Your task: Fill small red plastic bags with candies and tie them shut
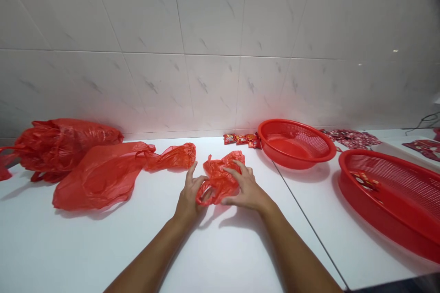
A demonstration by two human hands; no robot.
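Note:
A crumpled red plastic bag [223,176] is bunched between my two hands over the white table. At its left side, my left hand [192,190] has its fingers at the loop of the bag, partly hidden by the film, with one finger sticking up. My right hand [249,187] curves around the right side of the bag, its thumb below and its fingers on top. Just left of them, a second red plastic bag [103,174] lies loosely spread, its twisted end reaching toward my left hand.
A large bundle of red bags [68,144] lies at the far left. Small red packets [240,139] line the wall beside a round red basket [295,144]. A bigger red basket [388,201] at right holds a few packets [366,181]. More printed packets [352,138] lie behind.

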